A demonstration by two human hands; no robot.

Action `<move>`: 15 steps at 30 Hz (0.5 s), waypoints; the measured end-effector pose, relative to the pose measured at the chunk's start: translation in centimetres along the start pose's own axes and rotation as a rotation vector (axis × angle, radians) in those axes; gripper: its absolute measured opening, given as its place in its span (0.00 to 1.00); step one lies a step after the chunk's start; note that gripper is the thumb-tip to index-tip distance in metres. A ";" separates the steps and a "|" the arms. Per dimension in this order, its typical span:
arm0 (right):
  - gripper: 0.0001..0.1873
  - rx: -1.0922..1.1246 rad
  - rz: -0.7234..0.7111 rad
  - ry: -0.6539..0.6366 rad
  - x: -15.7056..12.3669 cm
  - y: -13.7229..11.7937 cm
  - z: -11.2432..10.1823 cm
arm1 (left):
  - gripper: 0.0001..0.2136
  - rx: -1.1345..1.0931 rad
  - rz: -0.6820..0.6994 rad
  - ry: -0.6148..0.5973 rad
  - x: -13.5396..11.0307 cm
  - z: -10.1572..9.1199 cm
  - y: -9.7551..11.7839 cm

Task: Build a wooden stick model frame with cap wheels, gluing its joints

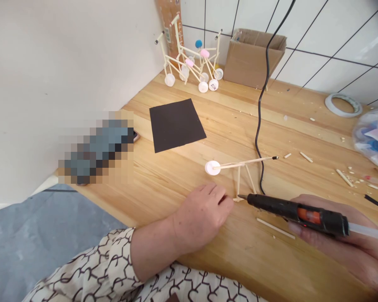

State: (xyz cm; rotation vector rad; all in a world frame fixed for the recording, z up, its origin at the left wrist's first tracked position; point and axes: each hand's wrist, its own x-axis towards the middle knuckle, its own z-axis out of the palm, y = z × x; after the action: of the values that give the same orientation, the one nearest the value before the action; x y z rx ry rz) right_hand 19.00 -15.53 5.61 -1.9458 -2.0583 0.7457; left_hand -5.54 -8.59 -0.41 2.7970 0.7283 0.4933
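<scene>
My right hand (340,249) is wrapped round a black hot glue gun (274,204), with a clear glue stick (368,232) coming out of its back end. The gun's nozzle points left and meets, or nearly meets, a joint of a small stick bicycle model (238,180). This model lies on its side; it has a white round wheel (212,167) at one end and a black-tipped bar at the other. Closed fingers of my left hand (204,212) pinch the model's near end, just left of the nozzle. The fingertips are partly hidden.
Several finished stick bicycles (192,63) stand at the back beside a cardboard box (253,56). A black sheet (178,125), a blurred-out object (97,149), a tape roll (343,105) and a plastic bag (373,136) lie around. A black cable (260,105) crosses the wooden table, near stick scraps.
</scene>
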 end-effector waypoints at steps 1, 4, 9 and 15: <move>0.09 0.006 0.001 0.002 -0.1 0.2 0.1 | 0.12 -0.002 0.002 -0.004 0.0 0.0 0.0; 0.10 -0.006 0.033 -0.026 -0.5 0.9 0.2 | 0.11 -0.004 0.003 -0.003 0.0 0.0 0.0; 0.10 0.006 0.069 -0.081 -0.6 1.1 0.3 | 0.11 0.001 -0.001 0.006 0.0 0.0 0.0; 0.09 0.049 0.048 -0.122 -0.3 0.5 0.4 | 0.10 -0.007 -0.004 -0.006 0.0 0.0 0.0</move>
State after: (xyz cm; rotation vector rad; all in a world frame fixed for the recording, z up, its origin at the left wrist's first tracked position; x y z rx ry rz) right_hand 19.22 -15.91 5.07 -1.9753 -2.0465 0.9381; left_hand -5.52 -8.60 -0.35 2.7891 0.7298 0.4855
